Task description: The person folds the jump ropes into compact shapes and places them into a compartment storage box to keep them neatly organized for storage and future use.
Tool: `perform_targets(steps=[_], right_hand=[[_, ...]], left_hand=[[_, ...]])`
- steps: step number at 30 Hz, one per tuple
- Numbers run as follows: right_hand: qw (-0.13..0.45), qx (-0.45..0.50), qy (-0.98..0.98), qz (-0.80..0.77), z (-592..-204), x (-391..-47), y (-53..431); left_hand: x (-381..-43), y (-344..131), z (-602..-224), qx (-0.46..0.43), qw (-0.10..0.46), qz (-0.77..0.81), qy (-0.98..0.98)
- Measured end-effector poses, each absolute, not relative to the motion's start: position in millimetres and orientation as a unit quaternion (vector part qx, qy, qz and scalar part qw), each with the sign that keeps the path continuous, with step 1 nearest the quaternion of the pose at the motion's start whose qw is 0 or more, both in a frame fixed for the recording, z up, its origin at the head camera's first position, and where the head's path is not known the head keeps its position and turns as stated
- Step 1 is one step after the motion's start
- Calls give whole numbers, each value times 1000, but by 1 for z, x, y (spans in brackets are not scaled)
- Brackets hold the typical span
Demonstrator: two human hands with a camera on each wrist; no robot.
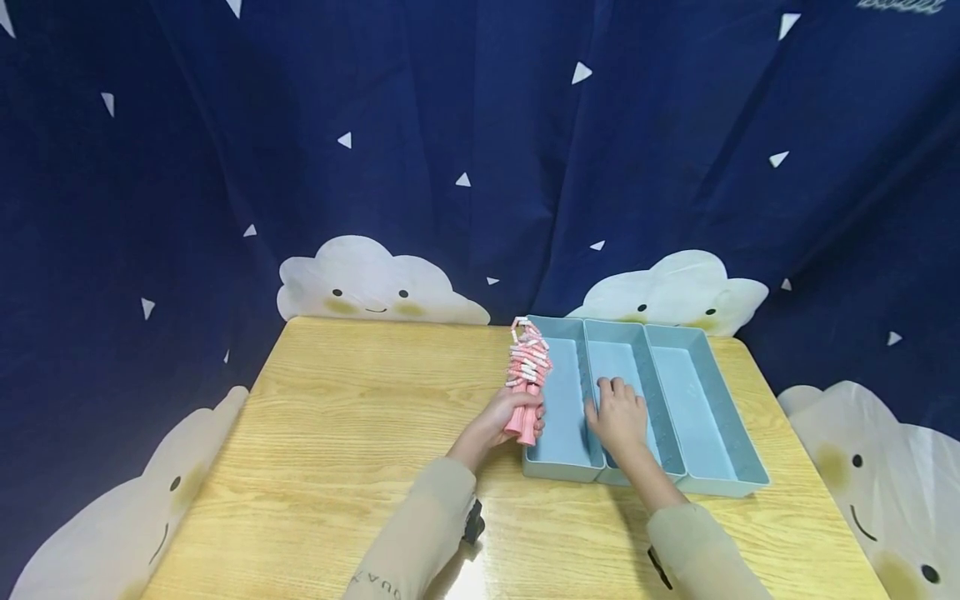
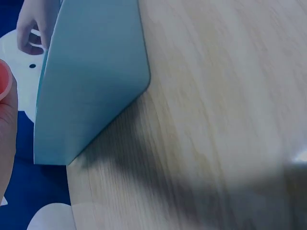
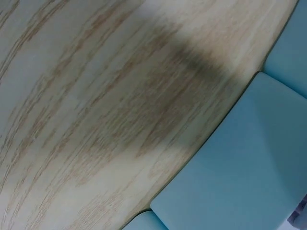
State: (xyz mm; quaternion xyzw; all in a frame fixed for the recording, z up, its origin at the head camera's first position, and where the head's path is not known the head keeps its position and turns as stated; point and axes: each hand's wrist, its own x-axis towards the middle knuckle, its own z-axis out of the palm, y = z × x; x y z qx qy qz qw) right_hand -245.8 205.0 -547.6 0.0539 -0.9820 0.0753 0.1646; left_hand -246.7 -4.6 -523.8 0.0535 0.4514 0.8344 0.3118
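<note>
A pink and white beaded jump rope (image 1: 529, 363) is bundled up in my left hand (image 1: 495, 418). That hand grips its two pink handles over the left edge of the left blue bin (image 1: 562, 473), and the beaded loops stick out past the fingers. One flared handle end (image 2: 5, 80) shows at the edge of the left wrist view. My right hand (image 1: 621, 421) is over the middle blue bin (image 1: 613, 327), fingers loosely bent and holding nothing. Whether it touches the bin cannot be made out. The right wrist view shows mostly bin walls and table.
A third blue bin (image 1: 693, 392) stands against the middle one on the right, so the three sit side by side. They rest on a wooden table (image 1: 360, 400). Behind the table hangs a dark blue curtain (image 1: 420, 100) with white triangles and clouds.
</note>
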Motion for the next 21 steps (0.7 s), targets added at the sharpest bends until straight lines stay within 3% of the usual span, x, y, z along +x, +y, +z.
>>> perform_targets(steps=[8,21], right_hand=[[116,34,-990,71,-550,-245,205],[105,25,-991,84,-553,-247,206]], left_hand=[[-255,15,-524,40,320,833,451],[-266,39,-530,15,330,828,453]])
